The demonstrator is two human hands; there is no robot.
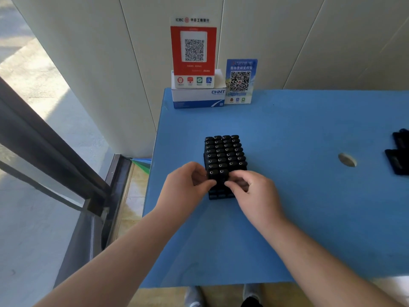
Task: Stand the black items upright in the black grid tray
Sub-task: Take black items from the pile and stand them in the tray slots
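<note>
Both hands work at the near rows of the black grid tray (221, 194) on the blue surface (298, 207). The left hand (188, 187) and the right hand (254, 191) each pinch upright black items (218, 173) between them, thumb and curled fingers as grip; filled rows stand just beyond.

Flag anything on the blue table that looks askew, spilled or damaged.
Nothing stands out. The black items stand upright in even rows in the grid tray, whose nearest slots are unfilled. Both hands, left and right, work at the front row. More black pieces lie at the right edge, partly out of view.
</note>
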